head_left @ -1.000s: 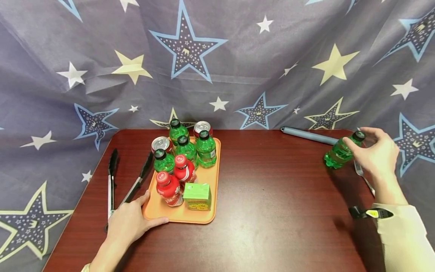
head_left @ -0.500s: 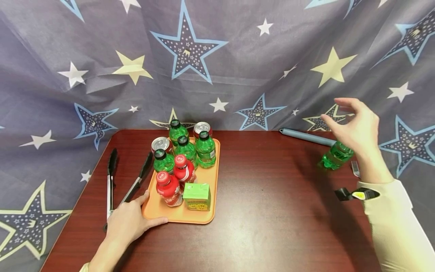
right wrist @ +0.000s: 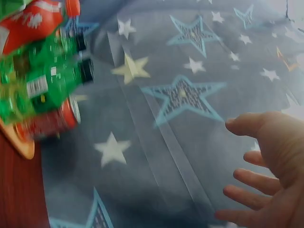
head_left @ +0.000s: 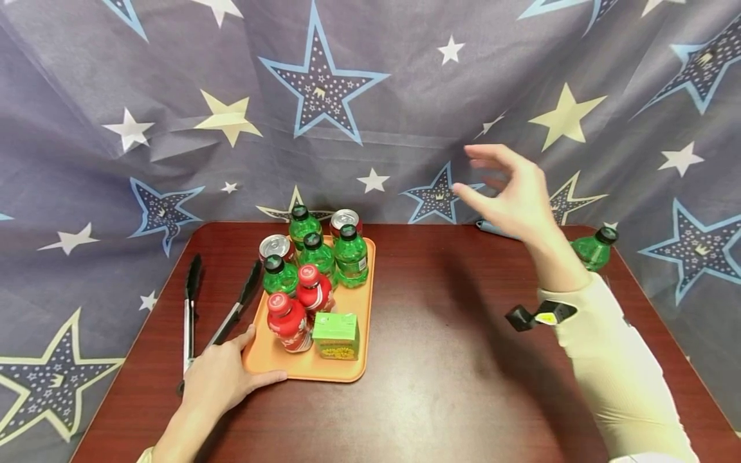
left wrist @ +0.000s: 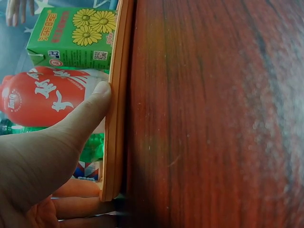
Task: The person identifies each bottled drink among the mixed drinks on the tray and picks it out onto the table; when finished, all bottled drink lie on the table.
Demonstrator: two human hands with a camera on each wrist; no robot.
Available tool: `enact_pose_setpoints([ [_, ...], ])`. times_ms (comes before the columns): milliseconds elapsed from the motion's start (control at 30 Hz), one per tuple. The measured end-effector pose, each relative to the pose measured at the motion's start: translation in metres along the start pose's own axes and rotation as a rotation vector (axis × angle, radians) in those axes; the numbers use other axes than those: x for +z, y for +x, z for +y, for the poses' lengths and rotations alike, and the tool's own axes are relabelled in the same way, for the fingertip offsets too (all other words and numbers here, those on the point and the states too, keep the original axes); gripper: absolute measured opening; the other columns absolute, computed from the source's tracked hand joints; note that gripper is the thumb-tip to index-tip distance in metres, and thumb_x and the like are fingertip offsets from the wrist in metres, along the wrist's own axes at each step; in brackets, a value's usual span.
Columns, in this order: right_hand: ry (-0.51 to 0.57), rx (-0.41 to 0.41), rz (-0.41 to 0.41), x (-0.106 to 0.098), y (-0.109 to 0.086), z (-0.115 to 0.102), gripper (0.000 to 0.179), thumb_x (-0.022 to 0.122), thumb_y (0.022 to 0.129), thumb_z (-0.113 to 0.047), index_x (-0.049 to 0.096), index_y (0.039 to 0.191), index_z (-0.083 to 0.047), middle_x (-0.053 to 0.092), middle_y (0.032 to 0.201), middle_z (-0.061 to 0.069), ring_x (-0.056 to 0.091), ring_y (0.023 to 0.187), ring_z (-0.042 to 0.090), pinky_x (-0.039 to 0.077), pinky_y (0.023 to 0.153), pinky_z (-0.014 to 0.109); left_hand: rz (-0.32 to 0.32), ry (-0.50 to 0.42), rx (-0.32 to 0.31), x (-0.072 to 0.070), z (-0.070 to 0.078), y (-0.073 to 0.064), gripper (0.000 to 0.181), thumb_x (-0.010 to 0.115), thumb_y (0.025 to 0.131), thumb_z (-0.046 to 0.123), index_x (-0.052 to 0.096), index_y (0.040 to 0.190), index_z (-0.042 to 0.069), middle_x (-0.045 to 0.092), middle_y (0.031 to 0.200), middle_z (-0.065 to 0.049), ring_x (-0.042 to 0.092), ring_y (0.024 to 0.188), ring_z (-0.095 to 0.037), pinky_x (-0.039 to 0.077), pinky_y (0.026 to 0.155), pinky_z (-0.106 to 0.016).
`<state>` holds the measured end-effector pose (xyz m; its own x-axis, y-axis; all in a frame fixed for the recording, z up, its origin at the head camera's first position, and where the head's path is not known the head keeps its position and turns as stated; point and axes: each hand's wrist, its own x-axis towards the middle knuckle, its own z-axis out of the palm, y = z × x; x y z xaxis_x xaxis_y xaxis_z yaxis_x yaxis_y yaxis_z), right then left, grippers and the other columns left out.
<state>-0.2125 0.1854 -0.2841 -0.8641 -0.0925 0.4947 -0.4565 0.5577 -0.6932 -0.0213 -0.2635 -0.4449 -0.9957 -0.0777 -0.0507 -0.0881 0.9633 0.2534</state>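
My left hand point(head_left: 220, 373) grips the near left corner of an orange tray point(head_left: 307, 368), thumb along the front rim and fingers at the left side. In the left wrist view the thumb point(left wrist: 92, 104) presses the rim. On the tray stand several green bottles point(head_left: 352, 257), two red bottles point(head_left: 289, 326), two drink cans point(head_left: 275, 245) and a green drink carton point(head_left: 337, 337). My right hand point(head_left: 515, 193) is raised over the table right of the tray, holding nothing, thumb and fingers spread apart. Behind its forearm stands another green bottle point(head_left: 592, 249), partly hidden.
Black-tipped metal tongs point(head_left: 188, 321) lie spread at the left of the tray, partly behind my left hand. A blue-grey rod point(head_left: 492, 228) lies at the back, mostly hidden by my right arm. A star-patterned cloth point(head_left: 405, 116) hangs behind the table point(head_left: 440, 386).
My right hand has let go of the green bottle at the right, then risen and moved left through the air. The bottle now stands upright. My left hand stays at the tray corner.
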Motion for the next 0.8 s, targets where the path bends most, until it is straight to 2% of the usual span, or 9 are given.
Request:
enact_pose_setpoints([
  [167, 0.063, -0.046, -0.082, 0.028, 0.002, -0.017, 0.053, 0.091, 0.083, -0.018, 0.074, 0.133, -0.019, 0.077, 0.129, -0.001, 0.071, 0.115, 0.004, 0.059, 0.103, 0.036, -0.008, 0.005, -0.009, -0.001, 0.0, -0.001, 0.126, 0.08, 0.056, 0.092, 0.063, 0.147, 0.006, 0.071, 0.122, -0.036, 0.072, 0.095, -0.054, 0.054, 0.062, -0.063],
  [333, 0.102, -0.084, -0.147, 0.054, 0.002, -0.025, 0.054, 0.092, 0.082, -0.019, 0.073, 0.133, -0.018, 0.078, 0.125, 0.002, 0.073, 0.116, 0.015, 0.061, 0.1, 0.038, -0.007, 0.001, -0.006, -0.002, 0.001, 0.0, 0.127, 0.081, 0.056, 0.092, 0.064, 0.146, 0.005, 0.07, 0.122, -0.037, 0.072, 0.094, -0.054, 0.054, 0.062, -0.062],
  [567, 0.127, -0.106, -0.225, 0.081, -0.002, -0.028, 0.054, 0.091, 0.083, -0.022, 0.073, 0.134, -0.019, 0.078, 0.124, 0.003, 0.072, 0.118, 0.016, 0.06, 0.103, 0.039, -0.005, 0.004, -0.002, -0.003, 0.002, 0.0, 0.125, 0.082, 0.056, 0.09, 0.064, 0.145, 0.003, 0.071, 0.122, -0.037, 0.072, 0.095, -0.054, 0.055, 0.064, -0.063],
  [800, 0.142, -0.133, -0.266, 0.105, -0.008, -0.028, 0.055, 0.092, 0.083, -0.022, 0.072, 0.134, -0.017, 0.076, 0.131, 0.001, 0.073, 0.118, 0.017, 0.061, 0.101, 0.043, -0.005, 0.003, -0.002, -0.004, 0.002, 0.0, 0.126, 0.081, 0.056, 0.091, 0.065, 0.145, 0.004, 0.071, 0.122, -0.036, 0.072, 0.095, -0.054, 0.054, 0.063, -0.062],
])
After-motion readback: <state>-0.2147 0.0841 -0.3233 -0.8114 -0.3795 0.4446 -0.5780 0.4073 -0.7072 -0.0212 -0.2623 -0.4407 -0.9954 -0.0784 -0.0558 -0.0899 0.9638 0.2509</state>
